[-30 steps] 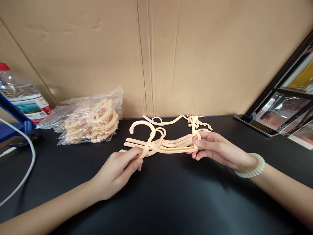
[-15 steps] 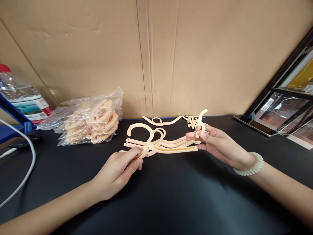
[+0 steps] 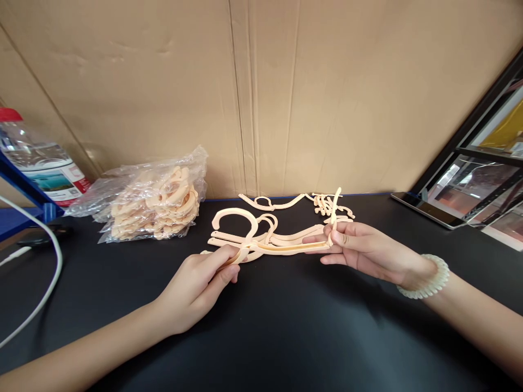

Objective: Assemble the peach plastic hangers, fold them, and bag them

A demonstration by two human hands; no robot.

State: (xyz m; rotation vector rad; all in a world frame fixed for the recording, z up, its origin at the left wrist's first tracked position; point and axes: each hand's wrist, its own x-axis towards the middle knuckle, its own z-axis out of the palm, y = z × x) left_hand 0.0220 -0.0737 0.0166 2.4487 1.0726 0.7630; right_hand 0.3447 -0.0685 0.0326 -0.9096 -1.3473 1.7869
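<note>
My left hand point(image 3: 202, 286) is closed around one arm of a peach-coloured folding clothes hanger point(image 3: 288, 250), near its middle joint. The hanger's round hook stands up, and its other arm reaches out to the right. In my right hand point(image 3: 365, 247), a small curved peach plastic piece point(image 3: 335, 207) is pinched between thumb and fingers. Its lower end meets the tip of the hanger's right arm; whether it is joined there I cannot tell. Behind the held hanger lie more hangers point(image 3: 229, 237) of the same colour, partly covered by it and by my fingers.
On the black table point(image 3: 269, 337), a clear bag point(image 3: 155, 204) of peach parts lies left. An unfolded hanger point(image 3: 286, 204) and a pile of small curved pieces point(image 3: 324, 204) lie at the back. Also around are a bottle point(image 3: 44, 169), a white cable point(image 3: 55, 261) and a tablet point(image 3: 427, 211).
My right hand has moved slightly down and brought the small curved piece onto the end of the hanger's arm, turning it more upright. The left hand keeps its hold almost unmoved.
</note>
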